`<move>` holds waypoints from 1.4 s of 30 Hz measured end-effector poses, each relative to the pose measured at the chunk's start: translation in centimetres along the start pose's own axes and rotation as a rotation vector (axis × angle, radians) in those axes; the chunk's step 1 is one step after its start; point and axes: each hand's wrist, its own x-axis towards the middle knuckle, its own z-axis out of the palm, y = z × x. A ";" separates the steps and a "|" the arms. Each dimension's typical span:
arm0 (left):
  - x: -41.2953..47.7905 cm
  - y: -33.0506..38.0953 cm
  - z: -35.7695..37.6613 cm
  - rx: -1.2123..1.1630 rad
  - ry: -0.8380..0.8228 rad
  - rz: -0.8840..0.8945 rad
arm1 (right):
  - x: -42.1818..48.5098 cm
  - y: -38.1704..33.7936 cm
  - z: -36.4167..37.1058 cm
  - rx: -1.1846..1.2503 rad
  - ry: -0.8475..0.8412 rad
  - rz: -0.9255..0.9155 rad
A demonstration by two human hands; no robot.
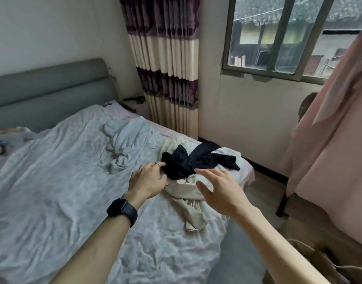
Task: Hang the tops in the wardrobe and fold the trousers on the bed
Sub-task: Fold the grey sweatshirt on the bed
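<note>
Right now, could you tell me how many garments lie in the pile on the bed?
2 visible: a black garment on top, a cream garment beneath; more may be hidden.

Soft grey daylight spills in from the window (278, 35); the room sits dim, shadows faint; edges bow with wide-angle distortion; fine detail smears throughout.

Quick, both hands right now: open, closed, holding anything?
Left hand: fingers curled at the edge of the black garment; whether it grips cannot be told.
Right hand: open, fingers spread over the cream garment, holding nothing.
</note>
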 end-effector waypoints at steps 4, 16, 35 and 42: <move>4.1 -0.3 0.3 -0.022 0.007 -0.079 | 5.9 2.5 0.0 -0.025 -0.054 -0.053; 17.5 -7.7 1.5 0.028 -0.017 -0.406 | 27.8 6.4 7.1 0.054 -0.295 -0.282; 36.4 -27.3 21.6 0.100 -0.283 -0.727 | 54.9 8.6 41.7 -0.026 -0.816 -0.478; 41.7 -34.3 29.7 0.181 -0.342 -0.676 | 60.5 8.3 54.1 -0.200 -0.856 -0.411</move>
